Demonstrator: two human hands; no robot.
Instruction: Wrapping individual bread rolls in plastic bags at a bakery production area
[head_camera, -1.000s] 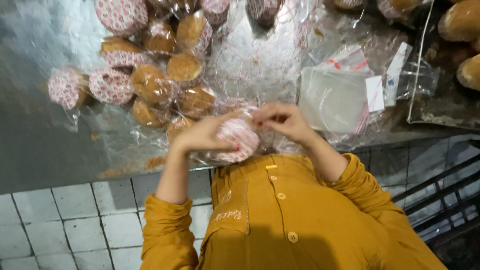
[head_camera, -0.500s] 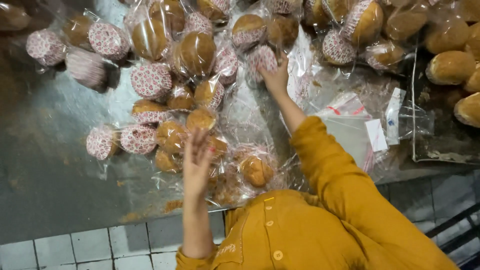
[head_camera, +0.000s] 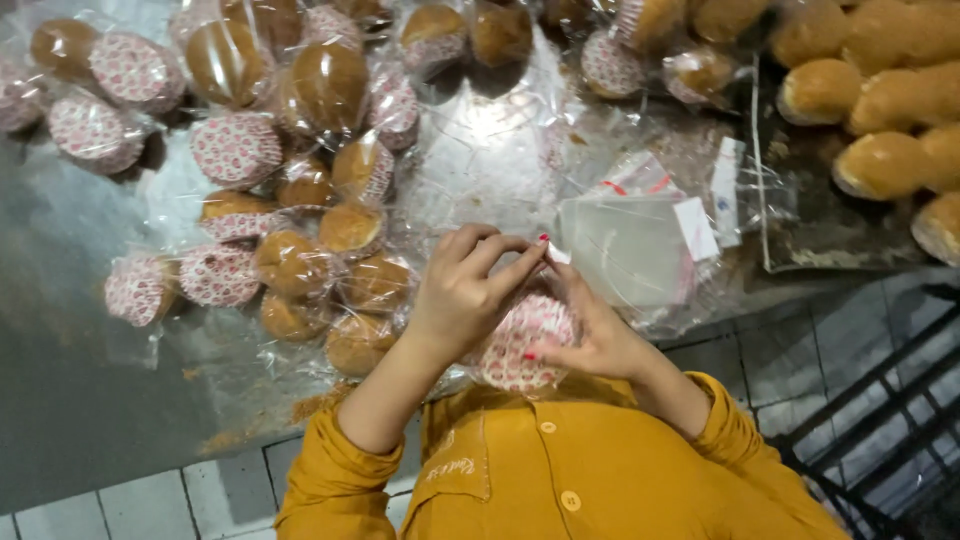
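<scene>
Both hands are up close to the body at the near edge of the bench (head_camera: 80, 400), working one cake (head_camera: 520, 345) between them. The cake sits in a white paper cup with a red pattern, its cup side facing the camera, and it looks to be inside a clear wrapper, though the film is hard to make out here. The left hand (head_camera: 465, 295) comes over the top, its fingers (head_camera: 500, 250) curled and pinching at something just above the cake; what exactly they pinch is too small to tell. The right hand (head_camera: 600, 335) cradles the cake from the side and beneath, fingers wrapped around the paper cup, thumb pressed on its lower rim.

Just beyond the fingertips, a stack of empty clear bags (head_camera: 630, 245) lies flat on the bench. To the left of the left hand, a cluster of wrapped cakes (head_camera: 300, 260) lies scattered, some showing brown tops, some showing patterned cups. More wrapped ones lie farther off, across the back of the bench. Far past the right hand, bare golden buns (head_camera: 880, 110) sit together on a tray. Yellow sleeves (head_camera: 330, 480) cover both arms.
</scene>
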